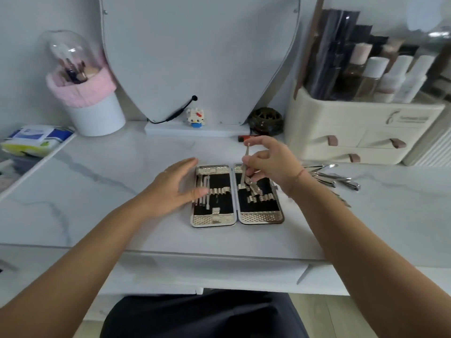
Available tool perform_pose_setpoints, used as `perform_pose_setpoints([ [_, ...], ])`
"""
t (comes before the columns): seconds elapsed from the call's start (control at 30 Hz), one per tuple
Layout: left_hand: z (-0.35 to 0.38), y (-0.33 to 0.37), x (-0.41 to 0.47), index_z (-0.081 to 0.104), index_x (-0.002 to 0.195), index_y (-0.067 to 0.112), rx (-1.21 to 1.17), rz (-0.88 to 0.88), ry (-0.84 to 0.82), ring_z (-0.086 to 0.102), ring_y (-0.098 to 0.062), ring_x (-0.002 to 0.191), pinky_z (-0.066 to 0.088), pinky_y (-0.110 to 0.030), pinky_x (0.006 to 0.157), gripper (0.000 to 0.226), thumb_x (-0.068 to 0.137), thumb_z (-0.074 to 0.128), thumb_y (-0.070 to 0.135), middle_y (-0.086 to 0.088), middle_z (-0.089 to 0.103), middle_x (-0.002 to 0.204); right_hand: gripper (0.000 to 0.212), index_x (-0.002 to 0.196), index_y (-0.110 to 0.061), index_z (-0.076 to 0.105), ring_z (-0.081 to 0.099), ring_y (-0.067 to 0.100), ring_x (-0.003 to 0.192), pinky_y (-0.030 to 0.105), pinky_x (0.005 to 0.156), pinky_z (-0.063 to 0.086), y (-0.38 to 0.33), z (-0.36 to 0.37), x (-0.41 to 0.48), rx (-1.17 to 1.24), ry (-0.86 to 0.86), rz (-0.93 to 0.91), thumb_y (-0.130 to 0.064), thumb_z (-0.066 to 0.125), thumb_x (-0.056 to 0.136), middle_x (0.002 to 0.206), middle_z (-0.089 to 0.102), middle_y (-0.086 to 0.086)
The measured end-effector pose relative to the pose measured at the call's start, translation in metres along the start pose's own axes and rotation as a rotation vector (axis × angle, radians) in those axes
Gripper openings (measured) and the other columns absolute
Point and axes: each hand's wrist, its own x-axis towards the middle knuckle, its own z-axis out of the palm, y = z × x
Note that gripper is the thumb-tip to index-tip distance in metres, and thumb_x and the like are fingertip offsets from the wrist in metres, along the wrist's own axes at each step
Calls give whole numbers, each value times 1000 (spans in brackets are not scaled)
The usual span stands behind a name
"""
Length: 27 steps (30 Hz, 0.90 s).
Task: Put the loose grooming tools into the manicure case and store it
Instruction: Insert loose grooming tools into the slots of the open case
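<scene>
The manicure case lies open flat on the white marble tabletop, showing two black-lined halves with metal loops. A few thin metal tools sit in the left half. My left hand rests flat with spread fingers on the case's left edge, thumb over the slotted tools. My right hand hovers over the right half, pinching a slim metal tool held nearly upright, its lower end at the loops. Several loose metal tools lie on the table right of the case, partly hidden by my right wrist.
A beige drawer organiser with bottles stands at the back right. A mirror base with a small figurine is behind the case, beside a dark round holder. A white brush pot and wipes pack sit at the left.
</scene>
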Motion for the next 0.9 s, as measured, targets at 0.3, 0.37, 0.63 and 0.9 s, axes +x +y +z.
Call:
perform_pose_setpoints([
  [0.3, 4, -12, -8, 22, 146, 28, 136, 85, -24, 18, -17, 142, 11, -37, 116, 116, 53, 24, 97, 3, 30, 152, 24, 106, -10, 58, 63, 13, 59, 17, 45, 47, 6, 44, 36, -189, -29, 51, -10, 66, 84, 77, 68, 10],
  [0.37, 4, -13, -8, 21, 146, 28, 152, 78, -32, 15, -14, 143, 8, -35, 115, 119, 50, 21, 97, 5, 25, 153, 23, 105, -13, 59, 61, 8, 57, 15, 44, 45, 7, 46, 39, -246, -32, 54, -12, 67, 83, 73, 68, 5],
  [0.63, 6, -16, -6, 17, 147, 32, 169, 79, -58, 11, -10, 143, 4, -34, 115, 116, 52, 21, 97, 7, 20, 155, 20, 100, -19, 68, 55, 3, 57, 19, 56, 42, 6, 43, 44, -490, -140, 3, -22, 70, 80, 80, 71, 4],
  [0.9, 4, -13, -8, 17, 147, 29, 168, 72, -65, 9, -8, 143, 1, -29, 112, 112, 55, 30, 91, 7, 20, 155, 26, 112, -21, 68, 51, 7, 77, 20, 67, 37, -4, 46, 32, -898, -195, -134, -27, 50, 93, 93, 62, -2],
])
